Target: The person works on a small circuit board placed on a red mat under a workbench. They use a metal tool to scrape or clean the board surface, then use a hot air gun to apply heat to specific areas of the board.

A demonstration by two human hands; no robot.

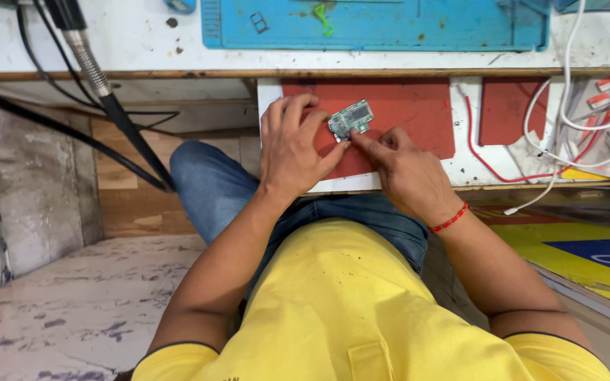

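Head view: left hand [292,144] steadies a small green circuit board [351,118] on the red mat [404,113] near the pull-out shelf's [471,169] front edge; right hand [402,169] pinches its lower corner. Risk — finger pressure slides the board off the edge.

I sit at a pull-out shelf [460,169], white and scuffed, set below the main bench top [107,42]. A red mat [404,113] lies flat on the shelf; a small green circuit board [351,118] rests on the mat. A second red mat [506,106] lies to the right, beside red and white cables [573,141]. A blue work mat [390,25] lies on the bench top.
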